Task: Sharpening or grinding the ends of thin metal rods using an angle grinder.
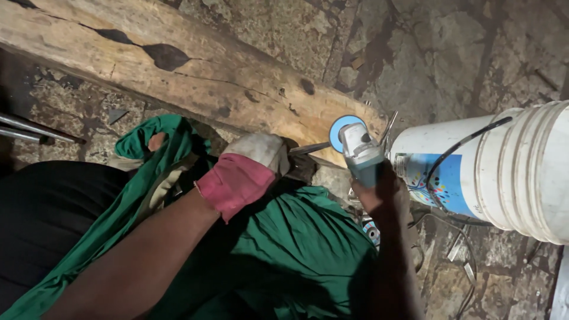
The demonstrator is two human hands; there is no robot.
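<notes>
Head view, left to right: the gloved left hand (252, 163) clamps a thin metal rod (311, 148) whose long axis runs rightward to the angle grinder (358, 151), gripped by the bare right hand (382, 189), beside the white bucket (504, 172).

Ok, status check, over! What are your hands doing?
Left hand, gloved, gripping metal piece. Right hand holding angle grinder. Wooden beam and white bucket close by.

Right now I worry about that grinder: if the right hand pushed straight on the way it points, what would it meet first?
The right hand points the angle grinder up-frame; its blue disc would probably meet the wooden log first, though depth is unclear.
</notes>
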